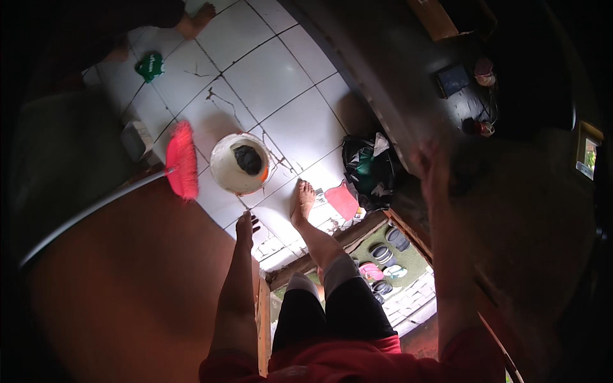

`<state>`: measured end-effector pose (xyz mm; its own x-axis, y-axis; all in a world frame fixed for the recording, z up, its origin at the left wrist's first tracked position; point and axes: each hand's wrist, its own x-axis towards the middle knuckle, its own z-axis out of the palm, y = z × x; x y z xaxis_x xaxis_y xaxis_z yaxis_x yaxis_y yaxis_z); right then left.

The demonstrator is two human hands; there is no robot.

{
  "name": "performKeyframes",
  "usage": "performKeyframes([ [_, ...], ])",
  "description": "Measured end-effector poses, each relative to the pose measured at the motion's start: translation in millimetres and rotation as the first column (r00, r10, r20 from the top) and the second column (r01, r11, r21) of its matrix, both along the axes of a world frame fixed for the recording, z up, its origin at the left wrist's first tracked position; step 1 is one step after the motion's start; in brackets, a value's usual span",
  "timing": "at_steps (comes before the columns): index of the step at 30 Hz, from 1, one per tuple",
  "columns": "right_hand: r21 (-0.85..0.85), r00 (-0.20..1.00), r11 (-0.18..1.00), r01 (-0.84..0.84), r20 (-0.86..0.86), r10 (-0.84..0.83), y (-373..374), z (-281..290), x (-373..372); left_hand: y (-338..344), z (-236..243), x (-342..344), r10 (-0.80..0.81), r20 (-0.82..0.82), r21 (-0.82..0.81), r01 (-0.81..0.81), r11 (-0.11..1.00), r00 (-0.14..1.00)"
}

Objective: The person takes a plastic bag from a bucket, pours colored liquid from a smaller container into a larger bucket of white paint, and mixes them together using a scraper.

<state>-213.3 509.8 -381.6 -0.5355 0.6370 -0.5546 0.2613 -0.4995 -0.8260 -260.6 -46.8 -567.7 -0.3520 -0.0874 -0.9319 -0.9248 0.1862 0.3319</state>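
The person's left hand [244, 228] reaches straight out over the edge of the brown wooden door [134, 281], fingers drawn loosely together and pointing toward twelve o'clock; it grips nothing, though whether it brushes the door's edge I cannot tell. The right hand [434, 167] is raised at about two o'clock, blurred, fingers seemingly spread against the dark curved frame [377, 83]; how far it is open I cannot tell.

Just beyond the left hand, at eleven o'clock, stands a round white plastic bucket [237, 165] on the white tiled floor [274, 76], with a dark lump inside. A pink-bristled broom [182, 159] lies just to the bucket's nine o'clock side, its pale handle running down-left. The person's bare foot [304, 201] is planted at the bucket's four o'clock. A red dustpan [343, 200] lies near the foot.
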Motion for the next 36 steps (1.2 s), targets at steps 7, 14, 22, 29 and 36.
performKeyframes([
  [7,-0.152,0.544,0.718,-0.68,0.553,0.632,-193,-6,226,46,-87,-47,0.48,0.09,-0.007,-0.481,0.876,0.873],
  [14,-0.301,0.304,0.463,-0.834,0.45,0.84,-254,106,146,31,-154,-54,0.536,0.196,0.025,-0.55,0.834,0.821],
  [22,-0.271,0.155,0.403,-0.874,0.631,0.76,-267,108,153,56,-151,-73,0.771,-0.046,0.151,-0.759,0.633,0.635],
  [29,-0.245,0.298,0.547,-0.801,0.629,0.718,-318,130,171,36,-9,-65,0.336,-0.132,0.066,-0.33,0.942,0.933],
  [36,-0.251,0.193,0.504,-0.826,0.714,0.673,-369,200,210,14,109,-83,-0.281,-0.22,0.031,0.295,0.955,0.934],
])
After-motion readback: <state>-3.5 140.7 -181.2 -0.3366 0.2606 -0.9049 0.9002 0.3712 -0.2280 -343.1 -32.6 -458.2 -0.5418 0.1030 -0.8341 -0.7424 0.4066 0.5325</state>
